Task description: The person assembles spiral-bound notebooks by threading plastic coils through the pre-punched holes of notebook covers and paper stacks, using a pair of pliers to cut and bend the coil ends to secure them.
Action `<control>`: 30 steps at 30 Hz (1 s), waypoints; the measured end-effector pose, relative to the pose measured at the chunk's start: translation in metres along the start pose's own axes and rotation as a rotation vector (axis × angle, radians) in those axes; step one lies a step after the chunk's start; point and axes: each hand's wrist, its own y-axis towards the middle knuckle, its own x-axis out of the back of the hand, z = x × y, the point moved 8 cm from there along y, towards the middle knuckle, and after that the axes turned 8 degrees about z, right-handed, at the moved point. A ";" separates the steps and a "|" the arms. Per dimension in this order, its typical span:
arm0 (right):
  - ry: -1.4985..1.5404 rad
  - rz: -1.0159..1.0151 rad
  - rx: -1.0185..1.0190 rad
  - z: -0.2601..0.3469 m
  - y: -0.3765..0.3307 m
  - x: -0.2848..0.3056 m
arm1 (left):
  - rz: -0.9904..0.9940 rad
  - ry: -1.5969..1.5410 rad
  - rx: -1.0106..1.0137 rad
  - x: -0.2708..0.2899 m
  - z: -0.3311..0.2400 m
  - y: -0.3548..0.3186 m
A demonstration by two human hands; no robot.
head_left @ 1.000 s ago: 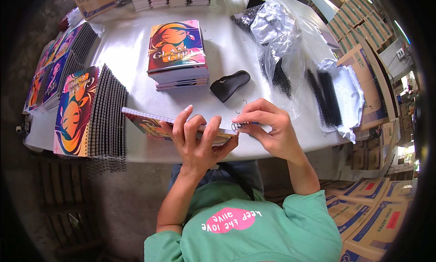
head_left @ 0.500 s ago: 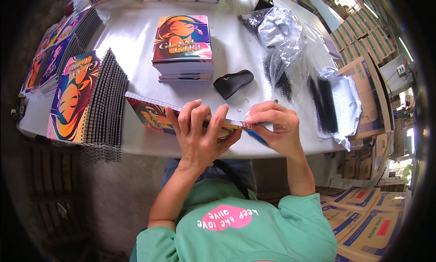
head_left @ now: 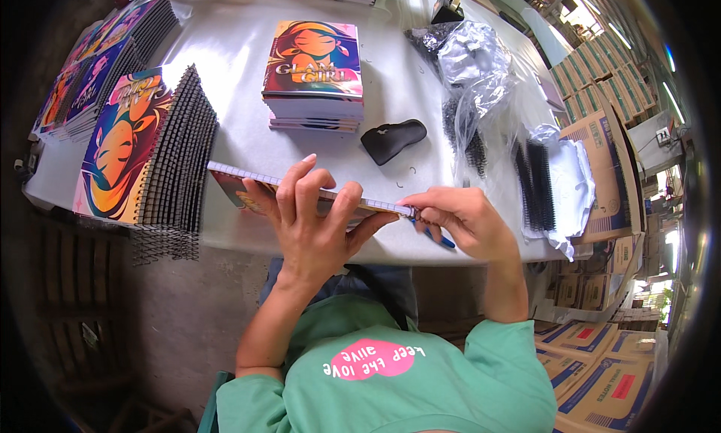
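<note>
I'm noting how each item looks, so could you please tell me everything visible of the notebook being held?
The notebook, seemingly paper, shows a pale, grid-lined strip and part of a multicoloured cover. Seen nearly edge-on, it slants down rightward in view, over the near side of the table. The left grip holds it along its middle; the right grip appears to pinch the dark coil at its right end.

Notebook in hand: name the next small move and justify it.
Probably turn the coil slightly with the right fingers: they seem to pinch it at the right end of the notebook, the left fingers steady the notebook, and no coil is evident farther left along its upper edge.
</note>
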 end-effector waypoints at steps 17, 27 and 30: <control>0.462 -0.048 0.652 -0.018 0.032 0.007 | 0.098 -0.215 0.012 0.001 0.006 0.003; 0.425 -0.139 0.684 -0.001 0.035 0.027 | 0.082 -0.255 0.036 0.001 0.006 0.005; 0.118 -0.061 0.547 0.005 0.049 0.010 | 0.039 -0.312 0.026 -0.001 0.011 0.002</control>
